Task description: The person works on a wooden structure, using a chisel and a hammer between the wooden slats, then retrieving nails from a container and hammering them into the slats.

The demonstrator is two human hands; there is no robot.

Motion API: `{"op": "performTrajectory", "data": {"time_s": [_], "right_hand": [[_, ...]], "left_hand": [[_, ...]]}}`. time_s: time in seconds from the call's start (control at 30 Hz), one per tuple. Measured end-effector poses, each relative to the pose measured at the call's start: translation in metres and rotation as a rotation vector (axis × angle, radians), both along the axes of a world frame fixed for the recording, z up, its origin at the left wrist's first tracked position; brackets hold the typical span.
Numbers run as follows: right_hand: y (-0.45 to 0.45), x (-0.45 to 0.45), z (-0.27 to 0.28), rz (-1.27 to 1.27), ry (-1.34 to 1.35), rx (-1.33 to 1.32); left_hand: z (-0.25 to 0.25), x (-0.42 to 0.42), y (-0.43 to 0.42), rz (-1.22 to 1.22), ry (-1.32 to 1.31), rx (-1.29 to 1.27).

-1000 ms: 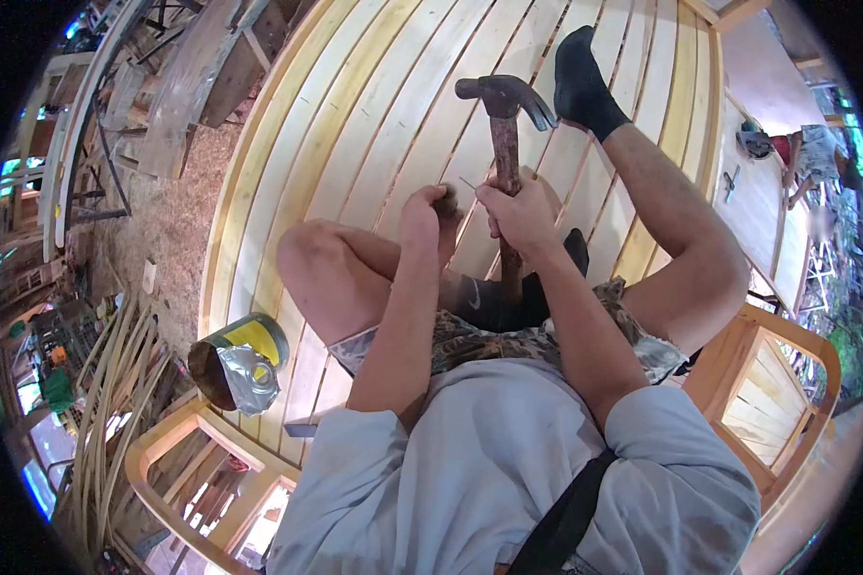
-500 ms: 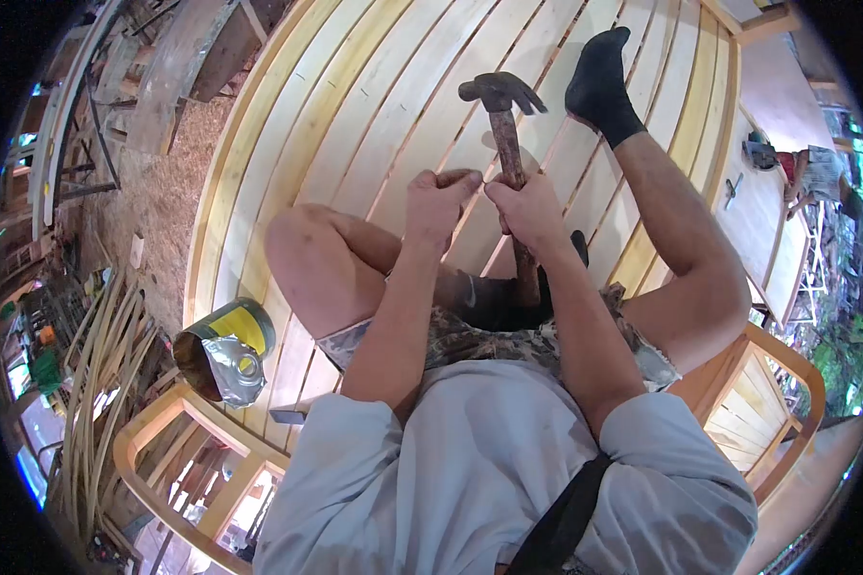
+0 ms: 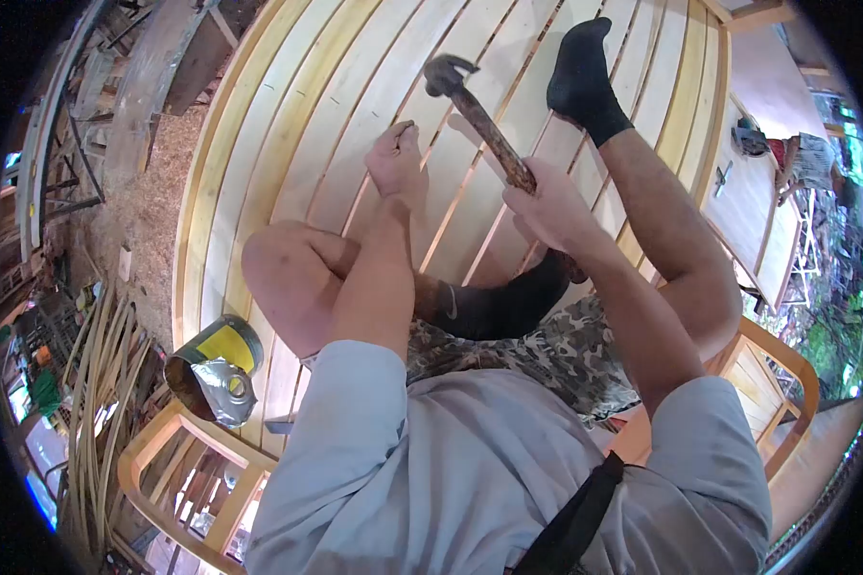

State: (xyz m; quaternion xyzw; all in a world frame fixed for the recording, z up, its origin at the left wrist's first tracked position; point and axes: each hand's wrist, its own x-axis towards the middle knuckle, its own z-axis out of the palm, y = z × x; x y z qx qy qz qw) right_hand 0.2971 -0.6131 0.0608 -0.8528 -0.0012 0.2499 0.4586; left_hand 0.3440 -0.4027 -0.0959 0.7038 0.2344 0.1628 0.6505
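My right hand (image 3: pixel 553 206) is wrapped round the worn wooden handle of a claw hammer (image 3: pixel 487 130). The hammer slants up to the left, its dark metal head raised above the slats. To its left, my left hand (image 3: pixel 396 163) is closed in a pinch low over the pale wooden slats (image 3: pixel 355 144). Whatever lies between those fingertips is too small to make out. A few thin dark marks, like nails, show in the slats left of this hand.
I sit on the slatted platform, one leg folded, the black-socked foot (image 3: pixel 580 77) stretched ahead. An opened tin can (image 3: pixel 235 340) with a bent lid lies at my left. Wooden armrests (image 3: pixel 149 450) flank me. Thin wood strips (image 3: pixel 105 402) are piled on the floor at left.
My hands have parted from close together. The left has moved left and forward to the slats. The hammer has tilted left, its head swinging up and left in my right hand.
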Motion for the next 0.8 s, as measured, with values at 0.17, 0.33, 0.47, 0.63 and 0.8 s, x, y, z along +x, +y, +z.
{"op": "performTrajectory", "data": {"time_s": [0.17,0.33,0.47,0.63,0.8], "right_hand": [[0.011,-0.008,0.000,0.013,0.023,-0.177],[0.027,-0.007,0.011,0.034,-0.014,-0.087],[0.029,-0.014,-0.020,0.056,-0.015,-0.045],[0.031,-0.011,-0.022,-0.004,0.032,-0.086],[0.023,-0.017,-0.029,0.047,-0.077,-0.050]], "left_hand": [[-0.017,-0.001,0.008,-0.045,-0.090,-0.035],[0.016,-0.008,0.000,-0.065,0.023,0.179],[-0.009,-0.006,0.009,-0.149,0.072,0.254],[-0.005,-0.005,0.005,-0.091,0.045,0.329],[-0.008,-0.005,0.009,-0.111,0.034,0.401]]}}
